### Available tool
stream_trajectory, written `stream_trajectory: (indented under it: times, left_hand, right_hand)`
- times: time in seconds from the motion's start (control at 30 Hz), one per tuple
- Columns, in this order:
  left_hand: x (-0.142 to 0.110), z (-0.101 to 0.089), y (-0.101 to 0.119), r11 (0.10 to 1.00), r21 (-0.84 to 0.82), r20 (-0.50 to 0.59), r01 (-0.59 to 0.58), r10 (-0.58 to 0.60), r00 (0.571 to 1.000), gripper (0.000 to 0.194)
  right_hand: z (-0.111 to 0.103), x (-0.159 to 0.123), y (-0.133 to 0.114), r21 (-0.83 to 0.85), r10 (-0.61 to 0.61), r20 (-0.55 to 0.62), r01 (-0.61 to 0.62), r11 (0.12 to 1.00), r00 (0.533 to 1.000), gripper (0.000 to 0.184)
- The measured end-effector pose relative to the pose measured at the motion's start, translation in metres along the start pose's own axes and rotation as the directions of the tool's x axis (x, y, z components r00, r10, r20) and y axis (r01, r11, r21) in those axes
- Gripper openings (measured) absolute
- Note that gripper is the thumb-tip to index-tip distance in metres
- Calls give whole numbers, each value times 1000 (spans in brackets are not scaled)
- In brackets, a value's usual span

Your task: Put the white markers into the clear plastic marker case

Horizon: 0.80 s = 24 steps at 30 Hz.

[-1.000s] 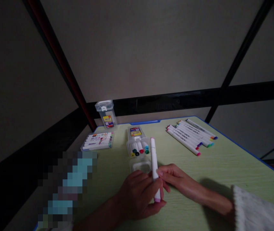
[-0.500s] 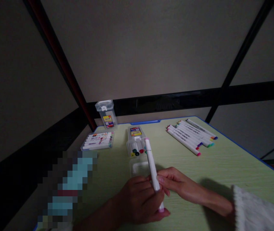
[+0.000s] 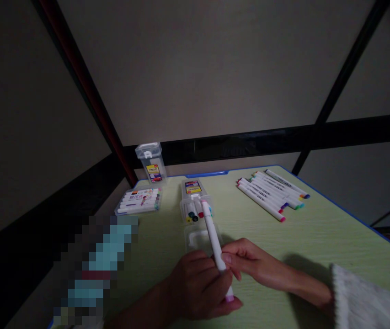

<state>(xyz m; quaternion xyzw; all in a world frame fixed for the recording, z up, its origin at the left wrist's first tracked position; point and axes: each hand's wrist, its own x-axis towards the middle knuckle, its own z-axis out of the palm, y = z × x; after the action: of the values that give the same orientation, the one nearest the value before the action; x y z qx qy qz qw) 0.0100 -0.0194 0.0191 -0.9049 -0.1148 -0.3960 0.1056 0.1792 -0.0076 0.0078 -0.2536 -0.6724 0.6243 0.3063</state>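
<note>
A white marker point(image 3: 213, 237) with pink ends is held tilted above the table, its far end leaning left. My left hand point(image 3: 201, 285) is wrapped round its lower part. My right hand point(image 3: 249, 262) pinches the marker's side near the middle with thumb and fingers. Beyond the marker's far end lies a clear plastic case point(image 3: 192, 192) with a yellow label, holding several markers with green, black, red and yellow tips toward me. Its open lid point(image 3: 198, 240) rests on the table, partly hidden by the marker and my left hand.
Several white markers point(image 3: 266, 194) with coloured ends lie in a group at the right. On the left is a flat clear pack point(image 3: 140, 201) of markers. Behind it stands a closed clear case point(image 3: 152, 164). A pixelated patch covers the left table edge. A wall rises behind the table.
The far end of the marker has tipped down and left, so it now overlaps the case's opening. Both hands have stayed almost where they were.
</note>
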Motion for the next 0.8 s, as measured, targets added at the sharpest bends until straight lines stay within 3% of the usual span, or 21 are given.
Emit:
stream_trajectory:
  times: [0.17,0.43,0.6,0.8]
  left_hand:
    - [3,-2,0,1000,-16,-50,9,-10,999,25]
    - [-1,-2,-2,997,6,-6,75,-75,997,22]
    - [-3,-2,-4,988,0,14,156,-156,988,18]
    - [-5,1,-8,972,49,-33,231,-229,973,16]
  right_hand:
    - [1,0,-3,7,2,26,-2,1000,1000,41]
    - [1,1,1,34,-22,2,22,999,1000,44]
    - [2,1,-2,34,-25,2,25,999,1000,43]
    - [3,2,-5,69,-1,20,0,998,1000,37]
